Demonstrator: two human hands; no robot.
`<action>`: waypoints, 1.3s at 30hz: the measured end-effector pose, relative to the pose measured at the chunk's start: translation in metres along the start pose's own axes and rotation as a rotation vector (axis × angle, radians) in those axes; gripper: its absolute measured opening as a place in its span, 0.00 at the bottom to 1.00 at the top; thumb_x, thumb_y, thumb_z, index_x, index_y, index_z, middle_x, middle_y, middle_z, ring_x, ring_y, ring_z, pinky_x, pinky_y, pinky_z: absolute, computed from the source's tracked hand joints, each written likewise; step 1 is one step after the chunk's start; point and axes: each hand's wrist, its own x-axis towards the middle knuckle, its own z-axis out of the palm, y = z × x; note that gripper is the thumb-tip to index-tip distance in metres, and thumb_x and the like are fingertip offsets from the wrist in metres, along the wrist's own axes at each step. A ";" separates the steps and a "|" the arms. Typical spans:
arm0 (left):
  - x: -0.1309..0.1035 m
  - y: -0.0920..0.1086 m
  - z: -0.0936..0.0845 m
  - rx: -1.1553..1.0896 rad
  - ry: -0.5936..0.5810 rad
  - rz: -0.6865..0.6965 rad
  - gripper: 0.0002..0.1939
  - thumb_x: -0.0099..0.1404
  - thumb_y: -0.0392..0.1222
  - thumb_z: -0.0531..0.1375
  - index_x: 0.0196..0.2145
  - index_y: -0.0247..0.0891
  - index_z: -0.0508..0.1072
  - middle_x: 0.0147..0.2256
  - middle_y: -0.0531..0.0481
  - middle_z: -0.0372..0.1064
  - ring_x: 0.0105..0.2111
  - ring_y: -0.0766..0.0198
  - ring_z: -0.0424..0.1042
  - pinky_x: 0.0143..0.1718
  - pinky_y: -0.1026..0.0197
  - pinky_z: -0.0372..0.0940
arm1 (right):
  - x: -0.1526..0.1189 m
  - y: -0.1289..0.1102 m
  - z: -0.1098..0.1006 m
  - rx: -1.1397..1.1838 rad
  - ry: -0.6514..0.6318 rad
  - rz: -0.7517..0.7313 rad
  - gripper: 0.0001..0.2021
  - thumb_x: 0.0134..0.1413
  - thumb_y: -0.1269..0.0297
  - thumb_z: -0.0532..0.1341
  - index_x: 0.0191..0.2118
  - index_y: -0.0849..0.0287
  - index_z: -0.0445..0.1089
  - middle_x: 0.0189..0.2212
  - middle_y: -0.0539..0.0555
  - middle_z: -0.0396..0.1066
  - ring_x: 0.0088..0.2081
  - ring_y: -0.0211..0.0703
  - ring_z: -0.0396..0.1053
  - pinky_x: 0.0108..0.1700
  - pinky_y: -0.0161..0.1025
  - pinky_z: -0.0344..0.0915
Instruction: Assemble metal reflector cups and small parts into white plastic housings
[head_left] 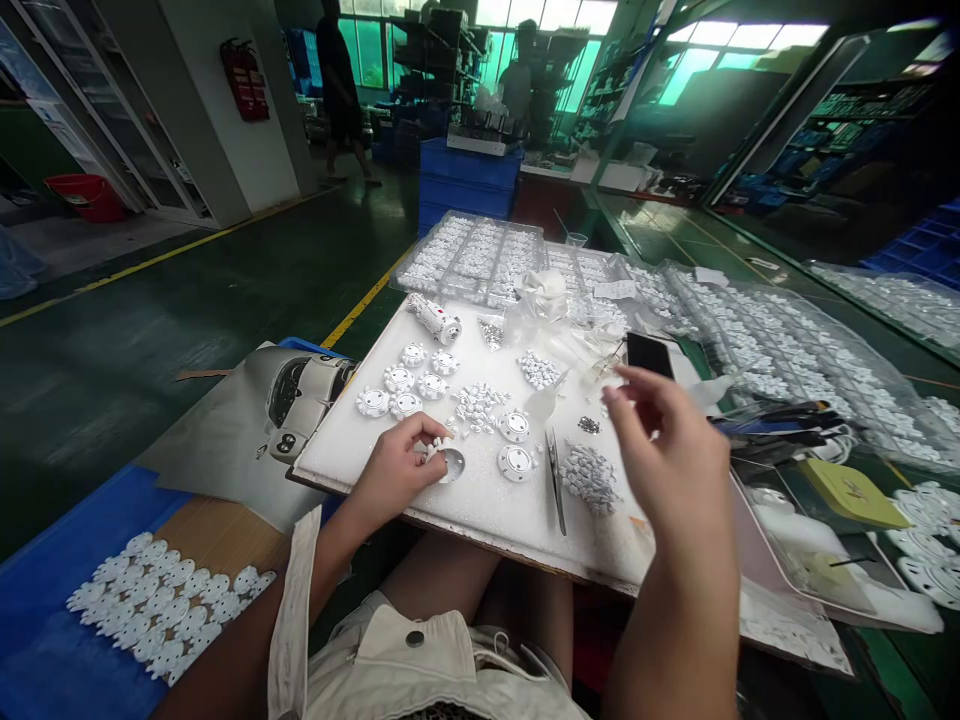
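Note:
My left hand (pixel 401 465) is closed, with its fingers and thumb on a round white plastic part (pixel 452 466) at the near edge of the white foam board (pixel 480 505). My right hand (pixel 660 425) is raised over the board's right side, thumb and fingertips close together; anything between them is too small to make out. Two white discs (pixel 516 460) with dark holes lie between the hands. Steel tweezers (pixel 555 485) rest beside a heap of small grey-white pieces (pixel 591 476). Further in are loose small white pieces (pixel 478 402) and several more discs (pixel 399 379).
Clear trays of white parts (pixel 480 255) line the back, and more trays (pixel 795 350) stand at right. A dark phone (pixel 649 355), pliers (pixel 787 420) and a yellow box (pixel 853 492) sit right. At lower left, white discs (pixel 165 605) cover cardboard. A person (pixel 341 80) is in the background.

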 end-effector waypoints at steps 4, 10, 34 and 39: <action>-0.015 0.009 0.008 0.339 0.016 0.468 0.16 0.56 0.26 0.58 0.41 0.41 0.71 0.38 0.50 0.70 0.36 0.64 0.69 0.33 0.65 0.63 | -0.060 -0.027 -0.002 0.213 -0.146 -0.285 0.11 0.64 0.65 0.59 0.51 0.54 0.70 0.42 0.55 0.71 0.35 0.39 0.69 0.39 0.38 0.68; -0.024 0.028 0.021 0.376 -0.013 0.801 0.18 0.60 0.28 0.62 0.47 0.42 0.69 0.37 0.47 0.72 0.37 0.60 0.72 0.36 0.61 0.67 | -0.090 -0.025 0.011 0.353 -0.304 -0.317 0.17 0.62 0.71 0.60 0.55 0.54 0.66 0.46 0.55 0.69 0.37 0.36 0.70 0.42 0.35 0.70; 0.187 0.027 0.082 0.726 -0.319 0.233 0.06 0.65 0.36 0.62 0.41 0.34 0.75 0.43 0.45 0.74 0.44 0.57 0.73 0.50 0.49 0.67 | -0.112 0.052 0.046 0.502 0.317 0.058 0.07 0.58 0.66 0.64 0.42 0.55 0.76 0.38 0.55 0.77 0.38 0.45 0.76 0.40 0.44 0.75; 0.192 0.020 0.094 0.735 -0.337 0.220 0.11 0.68 0.44 0.61 0.44 0.34 0.74 0.48 0.45 0.72 0.48 0.56 0.72 0.51 0.46 0.67 | -0.112 0.055 0.047 0.521 0.321 0.111 0.07 0.58 0.65 0.63 0.41 0.57 0.76 0.38 0.56 0.76 0.37 0.45 0.75 0.38 0.43 0.75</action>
